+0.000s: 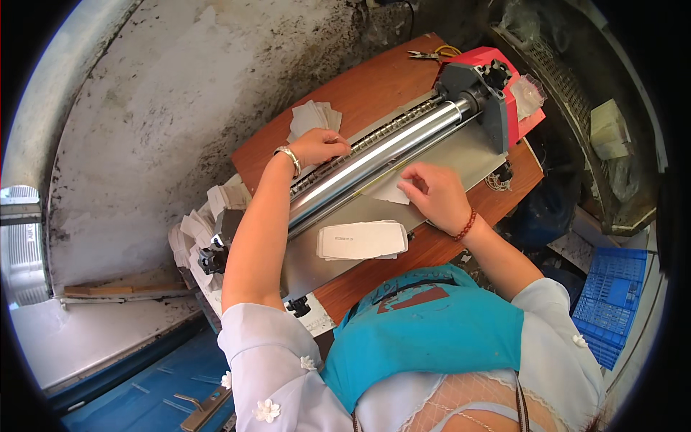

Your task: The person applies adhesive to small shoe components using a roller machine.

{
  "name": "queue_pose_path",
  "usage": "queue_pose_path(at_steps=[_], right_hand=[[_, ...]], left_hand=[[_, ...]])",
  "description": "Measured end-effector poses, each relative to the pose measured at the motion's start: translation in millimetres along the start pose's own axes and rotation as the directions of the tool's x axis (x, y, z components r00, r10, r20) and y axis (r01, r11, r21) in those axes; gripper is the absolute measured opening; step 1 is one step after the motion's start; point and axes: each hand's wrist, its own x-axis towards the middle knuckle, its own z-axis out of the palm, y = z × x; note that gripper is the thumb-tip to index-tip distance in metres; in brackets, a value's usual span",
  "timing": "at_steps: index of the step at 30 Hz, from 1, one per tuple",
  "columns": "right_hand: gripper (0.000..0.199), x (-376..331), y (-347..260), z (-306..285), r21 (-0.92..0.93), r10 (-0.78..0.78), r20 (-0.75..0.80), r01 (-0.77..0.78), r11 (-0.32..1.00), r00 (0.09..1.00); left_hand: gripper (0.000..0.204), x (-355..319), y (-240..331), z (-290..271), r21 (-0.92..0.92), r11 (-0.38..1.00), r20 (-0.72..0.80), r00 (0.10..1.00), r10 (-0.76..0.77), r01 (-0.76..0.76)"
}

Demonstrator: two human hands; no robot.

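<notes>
A long shiny metal roller (381,155) runs slantwise across the machine, with a dark ridged bar (403,122) along its far side. My left hand (324,146) reaches over the roller to that far side. Its fingers are curled together, and I cannot make out what they hold. On the near side, my right hand (437,193) pinches a thin pale sheet (390,189) between thumb and fingers, at the roller's near edge. A stack of pale rounded-corner pieces (362,240) with small dark print lies on the metal plate (306,266) nearer to me.
Loose pale pieces (314,117) lie fanned on the brown tabletop (360,79) behind the machine. More stacks (198,227) stand at its left end. Pliers (423,55) lie near the red end housing (529,119). A blue plastic crate (610,302) stands at the right.
</notes>
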Motion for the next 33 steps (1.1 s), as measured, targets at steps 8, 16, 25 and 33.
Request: queue_pose_path(at_steps=[8, 16, 25, 33], right_hand=[[0.029, -35, -14, 24, -0.28, -0.527, 0.153, 0.548, 0.788, 0.836], [0.016, -35, -15, 27, -0.299, -0.583, 0.04, 0.566, 0.768, 0.812], [0.005, -24, -9, -4, 0.055, -0.063, 0.164, 0.054, 0.997, 0.985], [0.019, -30, -3, 18, -0.174, -0.397, 0.093, 0.408, 0.896, 0.913]], left_hand=[[0.017, 24, -29, -19, 0.013, 0.996, -0.233, 0.968, 0.093, -0.092], [0.019, 43, -31, -45, 0.055, 0.998, -0.742, 0.67, 0.034, 0.009], [0.044, 77, -51, -29, 0.326, 0.931, -0.307, 0.95, -0.062, 0.166], [0.042, 54, -25, -26, 0.389, 0.921, -0.235, 0.967, 0.098, 0.001]])
